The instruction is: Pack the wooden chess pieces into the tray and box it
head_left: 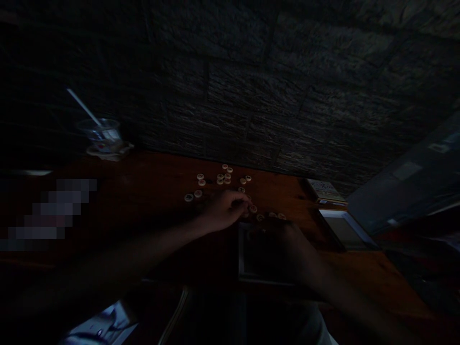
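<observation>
The scene is very dark. My left hand (224, 210) reaches across a brown wooden table (143, 191), its fingers pinched together over small round pale game pieces (221, 178) scattered near the wall. What the pinch holds I cannot make out. My right hand (293, 249) lies in deep shadow over the right side of a dark shallow box (251, 258) near the table's front edge. Its fingers are not visible.
A clear plastic cup (102, 134) with a straw stands at the table's far left. A printed box lid (325, 190) and a pale tray (347, 230) lie to the right. A dark brick wall (287, 96) backs the table.
</observation>
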